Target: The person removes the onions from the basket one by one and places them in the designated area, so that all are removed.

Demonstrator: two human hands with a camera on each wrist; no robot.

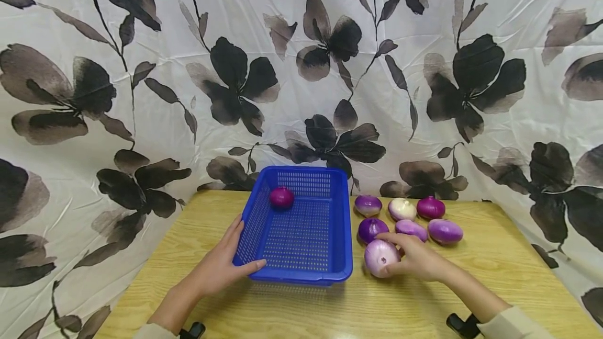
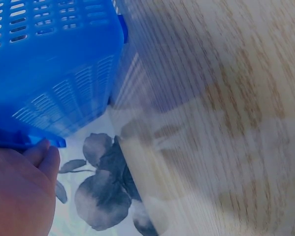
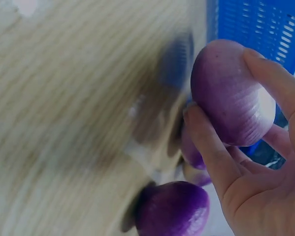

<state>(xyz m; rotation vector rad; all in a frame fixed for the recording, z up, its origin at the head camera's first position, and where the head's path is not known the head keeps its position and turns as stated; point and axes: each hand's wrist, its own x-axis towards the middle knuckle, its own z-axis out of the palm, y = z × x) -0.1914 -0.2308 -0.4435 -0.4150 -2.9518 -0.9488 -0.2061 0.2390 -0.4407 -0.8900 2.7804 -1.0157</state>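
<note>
My left hand (image 1: 221,263) grips the front left corner of a blue plastic basket (image 1: 301,277), its thumb over the rim and its fingers along the side. One dark red onion (image 1: 281,198) lies inside, toward the back left. To the right of the basket, my right hand (image 1: 419,258) holds a pale purple onion (image 1: 380,257) between thumb and fingers. In the right wrist view this onion (image 3: 228,93) is close over the wooden table, root end hidden. Just behind it sits a dark purple onion (image 1: 371,229).
Several more onions stand in rows at the right: a purple one (image 1: 368,205), a whitish one (image 1: 402,208), a dark red one (image 1: 431,207) and two light purple ones, (image 1: 411,229) among them. Floral cloth (image 1: 292,93) hangs behind the wooden table (image 1: 264,313).
</note>
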